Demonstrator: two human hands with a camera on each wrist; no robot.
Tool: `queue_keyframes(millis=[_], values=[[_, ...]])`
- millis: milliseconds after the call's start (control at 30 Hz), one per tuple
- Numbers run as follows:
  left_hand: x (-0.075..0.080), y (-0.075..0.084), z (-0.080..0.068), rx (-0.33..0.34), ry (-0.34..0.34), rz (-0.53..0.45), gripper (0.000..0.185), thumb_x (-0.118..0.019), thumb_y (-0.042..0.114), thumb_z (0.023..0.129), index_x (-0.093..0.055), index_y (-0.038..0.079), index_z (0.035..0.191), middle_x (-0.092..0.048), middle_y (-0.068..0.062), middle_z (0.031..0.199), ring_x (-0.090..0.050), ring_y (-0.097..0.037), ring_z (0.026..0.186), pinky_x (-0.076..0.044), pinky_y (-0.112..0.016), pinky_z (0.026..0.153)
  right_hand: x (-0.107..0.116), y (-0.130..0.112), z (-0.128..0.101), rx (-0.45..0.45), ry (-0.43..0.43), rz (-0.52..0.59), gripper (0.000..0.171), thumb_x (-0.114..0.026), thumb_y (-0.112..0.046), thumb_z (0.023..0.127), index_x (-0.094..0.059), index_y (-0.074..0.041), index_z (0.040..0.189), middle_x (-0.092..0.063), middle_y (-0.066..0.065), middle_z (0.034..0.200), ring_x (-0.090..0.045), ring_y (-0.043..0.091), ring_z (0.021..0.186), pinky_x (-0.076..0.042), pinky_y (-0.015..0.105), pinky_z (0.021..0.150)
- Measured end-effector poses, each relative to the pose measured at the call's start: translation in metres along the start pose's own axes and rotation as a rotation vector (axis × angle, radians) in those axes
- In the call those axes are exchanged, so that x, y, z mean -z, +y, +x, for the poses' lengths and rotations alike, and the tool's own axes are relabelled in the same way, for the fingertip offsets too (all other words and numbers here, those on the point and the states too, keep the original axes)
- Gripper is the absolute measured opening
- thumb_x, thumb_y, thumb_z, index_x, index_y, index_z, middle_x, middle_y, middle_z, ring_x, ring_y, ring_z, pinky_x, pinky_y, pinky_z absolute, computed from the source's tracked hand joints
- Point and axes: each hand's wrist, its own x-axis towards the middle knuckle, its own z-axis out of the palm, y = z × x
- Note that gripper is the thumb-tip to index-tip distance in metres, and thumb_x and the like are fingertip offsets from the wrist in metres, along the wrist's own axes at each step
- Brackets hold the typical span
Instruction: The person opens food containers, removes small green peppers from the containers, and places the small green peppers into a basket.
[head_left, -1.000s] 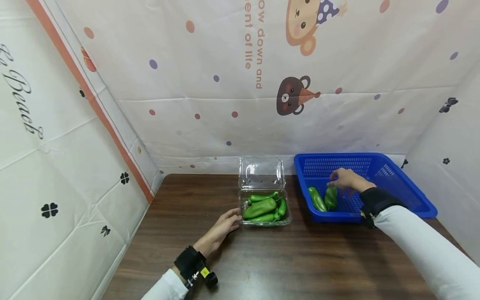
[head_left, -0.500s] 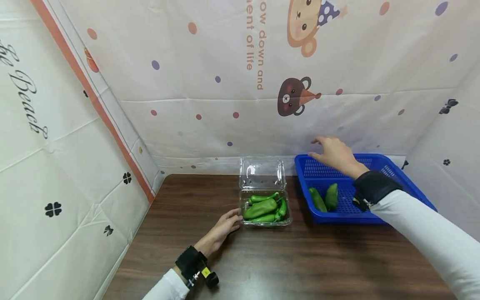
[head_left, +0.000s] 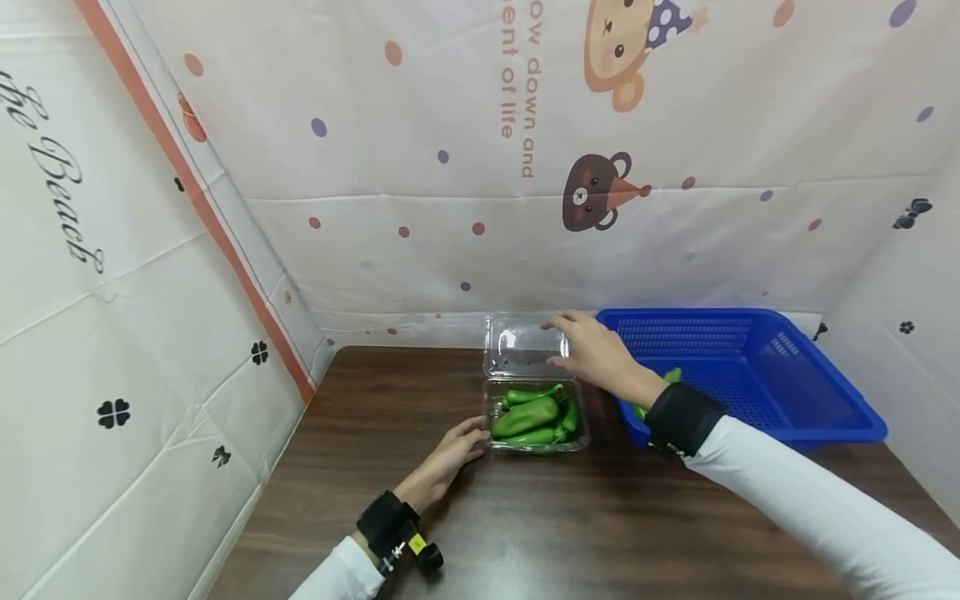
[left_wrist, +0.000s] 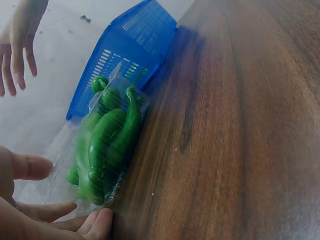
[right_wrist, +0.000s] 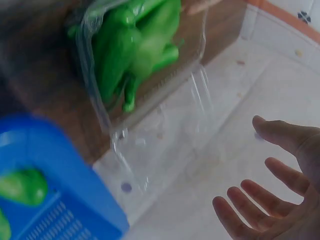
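The left hand (head_left: 450, 452) rests on the wooden table (head_left: 525, 533) at the near left corner of the clear plastic clamshell box (head_left: 536, 414). Its fingers are loosely spread and their tips touch the box wall; in the left wrist view the left hand (left_wrist: 35, 210) shows fingertips against the clear plastic, with nothing gripped. A black wrist strap (head_left: 390, 531) sits on that forearm, nearer the person than the box.

The clamshell box stands on the table with its base full of green peppers (head_left: 528, 412) lying lengthwise and pressed against each other. Its hinged lid (head_left: 523, 346) stands open and upright at the far side of the base, leaning towards the printed curtain (head_left: 480, 167) behind the table. In the right wrist view the lid (right_wrist: 165, 145) appears as a clear sheet rising from the base, and the peppers (right_wrist: 132, 47) fill the tray.

The right hand (head_left: 596, 350) hovers at the right edge of the lid, fingers straight and spread wide, holding nothing; whether the fingertips touch the lid cannot be told. In its own wrist view the right hand (right_wrist: 270, 200) is open, palm bare, fingers apart.

Just right of the box sits the blue plastic basket (head_left: 787, 375), its near left corner partly hidden behind the right wrist. A green pepper (head_left: 671, 376) lies inside it, just beyond that wrist.
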Motion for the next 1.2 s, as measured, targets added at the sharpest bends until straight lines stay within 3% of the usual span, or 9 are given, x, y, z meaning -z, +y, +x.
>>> queue_keyframes(millis=[167, 467, 733, 1000, 1200], values=[[-0.004, -0.003, 0.002, 0.0, -0.008, -0.005, 0.063, -0.054, 0.02, 0.102, -0.032, -0.006, 0.156, -0.032, -0.028, 0.161, -0.038, -0.044, 0.147, -0.038, -0.055, 0.123, -0.022, -0.005, -0.004, 0.027, -0.051, 0.038, 0.054, -0.085, -0.019, 0.083, -0.064, -0.008, 0.133, -0.064, 0.018, 0.131, -0.067, 0.035, 0.106, -0.063, 0.045, 0.073], [-0.006, -0.004, 0.002, 0.001, 0.006, -0.003, 0.062, -0.054, 0.022, 0.102, -0.035, -0.005, 0.155, -0.033, -0.027, 0.161, -0.039, -0.043, 0.147, -0.039, -0.054, 0.123, -0.071, -0.008, -0.02, 0.081, -0.161, 0.15, 0.05, -0.081, -0.017, 0.087, -0.065, -0.004, 0.132, -0.062, 0.02, 0.133, -0.065, 0.037, 0.117, -0.061, 0.052, 0.095], [-0.005, -0.003, 0.001, -0.004, 0.017, 0.007, 0.063, -0.054, 0.023, 0.102, -0.035, -0.005, 0.155, -0.031, -0.027, 0.162, -0.038, -0.043, 0.147, -0.04, -0.053, 0.122, -0.09, 0.0, -0.028, 0.2, -0.173, 0.057, 0.042, -0.08, -0.011, 0.087, -0.069, -0.004, 0.126, -0.065, 0.018, 0.125, -0.063, 0.038, 0.115, -0.059, 0.054, 0.094], [-0.005, -0.003, 0.002, -0.019, 0.017, 0.005, 0.062, -0.054, 0.022, 0.102, -0.036, -0.007, 0.154, -0.031, -0.028, 0.162, -0.038, -0.043, 0.147, -0.041, -0.053, 0.121, -0.1, 0.006, -0.026, 0.238, -0.221, -0.025, 0.042, -0.075, -0.001, 0.08, -0.07, -0.006, 0.122, -0.068, 0.014, 0.116, -0.063, 0.035, 0.104, -0.057, 0.053, 0.087], [-0.001, -0.004, 0.001, 0.002, 0.021, 0.008, 0.062, -0.053, 0.024, 0.103, -0.035, -0.003, 0.156, -0.029, -0.027, 0.163, -0.038, -0.044, 0.147, -0.041, -0.054, 0.121, -0.103, -0.003, -0.024, 0.277, -0.21, -0.132, 0.044, -0.073, 0.002, 0.083, -0.069, -0.007, 0.126, -0.068, 0.014, 0.115, -0.065, 0.036, 0.103, -0.059, 0.053, 0.087]])
